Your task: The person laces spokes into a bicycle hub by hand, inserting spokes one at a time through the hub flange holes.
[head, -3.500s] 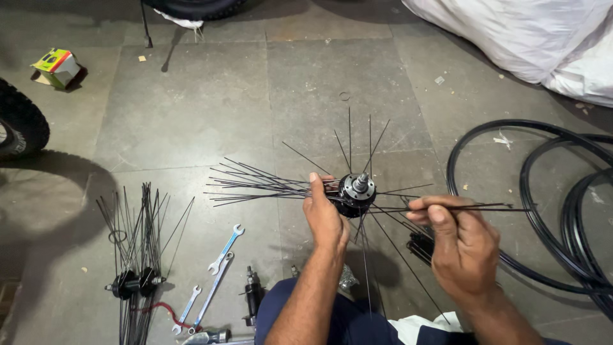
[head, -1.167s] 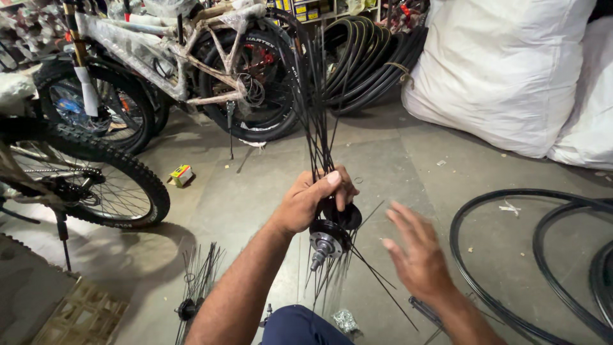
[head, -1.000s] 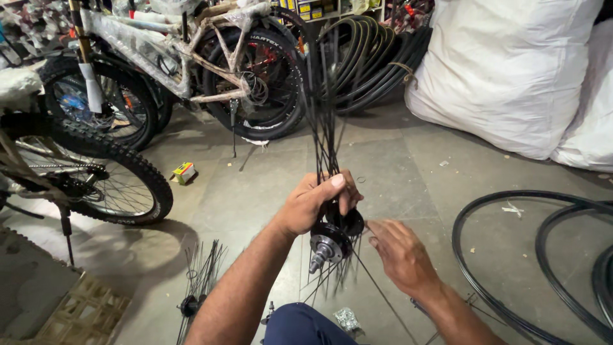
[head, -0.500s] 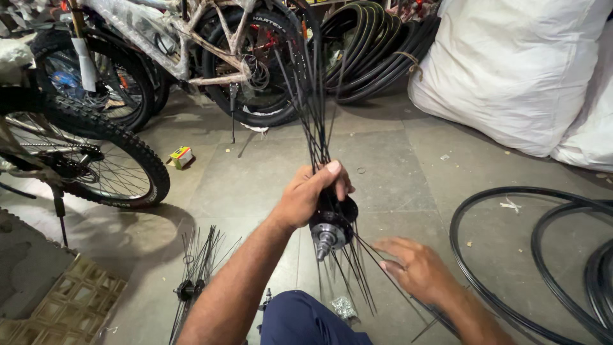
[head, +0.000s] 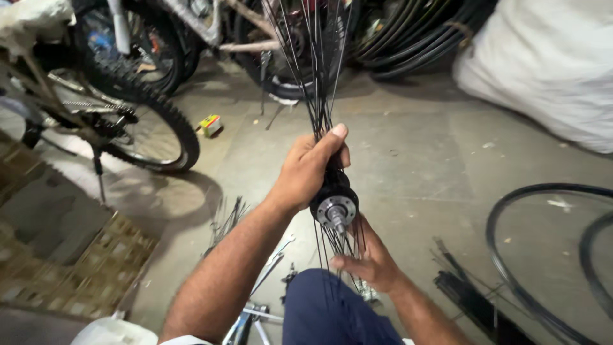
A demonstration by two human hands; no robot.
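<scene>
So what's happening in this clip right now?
A person seated on a concrete floor holds a black bicycle wheel hub up in the left hand, gripping the bundle of thin black spokes that fan upward from it. The right hand is below the hub, gathering the spokes that hang down. A bicycle stands to the left, black rims lie on the right, and wrenches lie near the knee.

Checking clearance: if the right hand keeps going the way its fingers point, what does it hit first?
The right hand points up-left, fingers already among the lower spokes. Straight on, it would likely meet the hub held by the left hand; depth is unclear.
</scene>
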